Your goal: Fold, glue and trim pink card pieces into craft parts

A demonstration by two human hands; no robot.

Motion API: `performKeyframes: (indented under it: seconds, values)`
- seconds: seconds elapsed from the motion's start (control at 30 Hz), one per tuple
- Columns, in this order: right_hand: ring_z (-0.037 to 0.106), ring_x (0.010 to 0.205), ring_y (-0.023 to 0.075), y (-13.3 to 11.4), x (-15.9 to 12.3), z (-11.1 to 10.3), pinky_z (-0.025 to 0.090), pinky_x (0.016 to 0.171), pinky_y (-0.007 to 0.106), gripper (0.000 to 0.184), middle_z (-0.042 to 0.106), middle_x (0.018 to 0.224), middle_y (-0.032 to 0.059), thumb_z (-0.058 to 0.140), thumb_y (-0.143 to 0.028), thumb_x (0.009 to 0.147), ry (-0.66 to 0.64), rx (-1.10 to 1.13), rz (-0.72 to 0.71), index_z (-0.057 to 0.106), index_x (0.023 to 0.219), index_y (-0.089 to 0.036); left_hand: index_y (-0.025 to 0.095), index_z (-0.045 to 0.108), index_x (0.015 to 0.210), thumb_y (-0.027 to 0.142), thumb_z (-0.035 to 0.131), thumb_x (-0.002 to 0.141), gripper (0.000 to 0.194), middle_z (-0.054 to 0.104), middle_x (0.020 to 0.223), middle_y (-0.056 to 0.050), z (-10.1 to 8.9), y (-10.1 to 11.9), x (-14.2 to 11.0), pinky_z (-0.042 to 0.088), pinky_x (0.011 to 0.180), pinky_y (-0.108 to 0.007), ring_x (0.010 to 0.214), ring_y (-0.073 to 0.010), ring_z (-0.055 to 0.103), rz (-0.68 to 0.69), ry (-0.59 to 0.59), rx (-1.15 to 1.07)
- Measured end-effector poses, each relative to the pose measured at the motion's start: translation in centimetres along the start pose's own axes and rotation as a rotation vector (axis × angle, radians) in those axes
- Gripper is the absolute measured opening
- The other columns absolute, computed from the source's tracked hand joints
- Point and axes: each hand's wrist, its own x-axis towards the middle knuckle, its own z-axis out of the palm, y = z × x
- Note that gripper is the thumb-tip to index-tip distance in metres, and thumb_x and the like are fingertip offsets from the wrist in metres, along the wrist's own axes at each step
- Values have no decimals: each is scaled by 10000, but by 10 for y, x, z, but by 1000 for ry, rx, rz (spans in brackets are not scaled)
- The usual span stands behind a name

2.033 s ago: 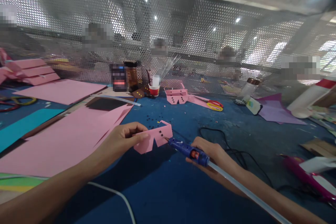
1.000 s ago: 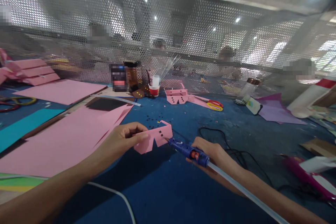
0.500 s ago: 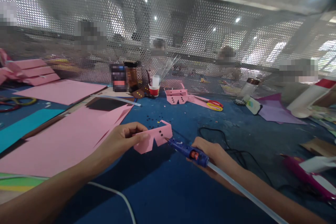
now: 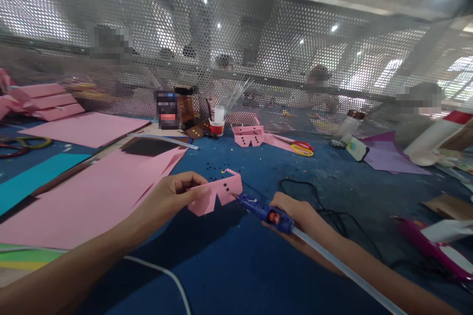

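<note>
Pinched between the thumb and fingers of my left hand [image 4: 185,189] is a pair of pink paper glasses [image 4: 212,196], notched at the bottom and marked with small black squares. My right hand [image 4: 295,214] grips a blue hot glue gun [image 4: 264,210], with a long clear glue stick [image 4: 332,258] running out of its back. The gun's nozzle is at the paper front beside the black squares; whether it touches, I cannot tell. Tiny black pieces [image 4: 214,170] lie scattered on the table behind the glasses.
Another pair of pink paper glasses [image 4: 248,136] stands farther back, near scissors [image 4: 302,148] with red and yellow handles. Pink sheets [image 4: 88,197] cover the left side. A black cord [image 4: 314,187] lies at right, and a white cable [image 4: 162,269] in front. Perforated metal panels [image 4: 258,49] close off the back.
Both hands, the paper glasses and the glue gun hold practically the same position. Behind the perforated panel, a person at the left has shifted slightly leftward.
</note>
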Motion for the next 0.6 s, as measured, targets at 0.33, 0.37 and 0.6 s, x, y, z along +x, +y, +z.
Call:
performKeyframes:
  seconds: [0.33,0.37,0.6]
  values:
    - [527,598,97,-27,-1,-16,409,527,200,213,541,733,-47,639,-419,946,-54,607,317,563,926,-221,191,684,838,464,683,886,278,629,714,21,-1,1,0,403,617,-239,662,-125,528,-6,0,-22]
    - [531,595,93,-27,0,-15,410,522,195,217,543,732,-47,653,-419,938,-58,643,347,577,929,-216,191,685,839,470,680,888,283,629,715,21,-1,0,0,401,617,-239,664,-126,528,-5,-1,-23]
    - [521,546,73,-27,6,-14,414,500,201,292,616,793,-17,710,-446,884,-35,688,449,661,1005,-185,199,695,828,486,699,864,290,614,715,19,-3,-4,2,387,610,-248,655,-134,512,-21,17,-34]
